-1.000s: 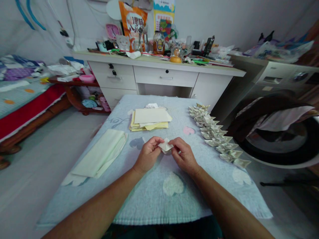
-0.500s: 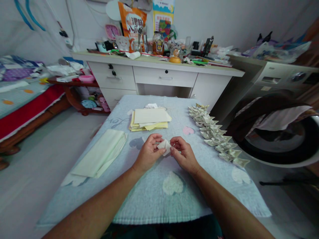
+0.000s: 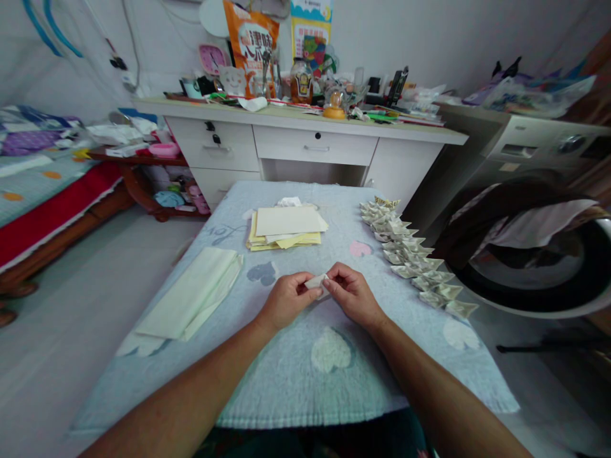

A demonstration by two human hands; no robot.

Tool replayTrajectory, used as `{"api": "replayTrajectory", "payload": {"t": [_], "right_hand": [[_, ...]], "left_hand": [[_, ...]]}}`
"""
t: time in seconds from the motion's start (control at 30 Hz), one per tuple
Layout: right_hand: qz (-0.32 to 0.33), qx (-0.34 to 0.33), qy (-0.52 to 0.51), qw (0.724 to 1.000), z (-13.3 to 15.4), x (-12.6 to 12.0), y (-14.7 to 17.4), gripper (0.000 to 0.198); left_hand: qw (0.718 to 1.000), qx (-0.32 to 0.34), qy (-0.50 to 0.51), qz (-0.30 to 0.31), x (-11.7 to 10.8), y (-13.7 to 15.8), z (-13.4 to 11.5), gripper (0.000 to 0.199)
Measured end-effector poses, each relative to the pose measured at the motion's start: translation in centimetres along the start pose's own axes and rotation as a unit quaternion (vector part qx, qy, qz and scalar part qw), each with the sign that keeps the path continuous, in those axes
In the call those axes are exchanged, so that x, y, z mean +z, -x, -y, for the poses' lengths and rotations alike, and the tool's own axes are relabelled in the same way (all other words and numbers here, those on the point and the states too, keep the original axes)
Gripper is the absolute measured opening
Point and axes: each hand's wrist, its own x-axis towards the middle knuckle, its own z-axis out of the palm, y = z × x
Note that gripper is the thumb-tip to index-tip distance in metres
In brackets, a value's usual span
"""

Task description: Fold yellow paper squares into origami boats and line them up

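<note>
Between my two hands is a small piece of folded paper (image 3: 315,282), whitish, held just above the cloth-covered table. My left hand (image 3: 289,298) pinches its left side between thumb and fingers. On the right side, my right hand (image 3: 351,290) grips the paper the same way, thumb on the near face. Fingers cover much of the paper, so its full shape is hidden. Farther back lies a stack of cream and yellow paper sheets (image 3: 289,222). Rows of folded paper boats (image 3: 408,254) stand along the table's right side.
A large folded pale-green sheet (image 3: 193,292) lies on the left of the blue tablecloth (image 3: 267,388). Behind stands a white desk (image 3: 317,143) crowded with a honey jar (image 3: 301,83), an orange snack bag (image 3: 252,48) and small items. An open washing machine (image 3: 529,254) is at the right.
The paper has been turned or folded to a narrower shape. My left hand has shifted slightly down, its fingers closing more tightly, and my right thumb has moved up onto the paper.
</note>
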Motion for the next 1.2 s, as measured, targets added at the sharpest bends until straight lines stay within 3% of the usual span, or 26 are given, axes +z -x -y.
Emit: {"api": "replayTrajectory", "payload": {"t": [0.17, 0.37, 0.57, 0.7, 0.83, 1.0, 1.2], "right_hand": [[0.022, 0.014, -0.029, 0.999, 0.25, 0.08, 0.02, 0.022], [0.015, -0.024, 0.039, 0.999, 0.71, -0.17, -0.06, 0.021], [-0.001, -0.018, 0.028, 0.999, 0.60, -0.20, -0.03, 0.022], [0.021, 0.011, 0.006, 1.000, 0.52, 0.09, -0.08, 0.024], [0.031, -0.007, 0.040, 0.999, 0.57, 0.02, -0.14, 0.023], [0.019, 0.003, 0.041, 0.999, 0.30, -0.20, -0.20, 0.022], [0.039, 0.061, -0.043, 0.996, 0.02, -0.32, -0.25, 0.030]], "left_hand": [[1.000, 0.000, -0.016, 0.014, 0.01, 0.13, -0.24, 0.022], [0.998, -0.007, -0.052, 0.029, 0.18, 0.09, -0.17, 0.019], [0.998, -0.002, -0.058, 0.025, 0.21, 0.07, -0.49, 0.017], [0.997, -0.002, -0.080, 0.020, 0.15, 0.15, -0.36, 0.021], [0.995, 0.000, -0.099, 0.021, 0.25, 0.20, -0.46, 0.023], [0.998, 0.009, -0.061, 0.027, 0.38, 0.15, -0.34, 0.018], [0.998, -0.014, 0.056, 0.014, 0.14, -0.21, -0.11, 0.021]]}}
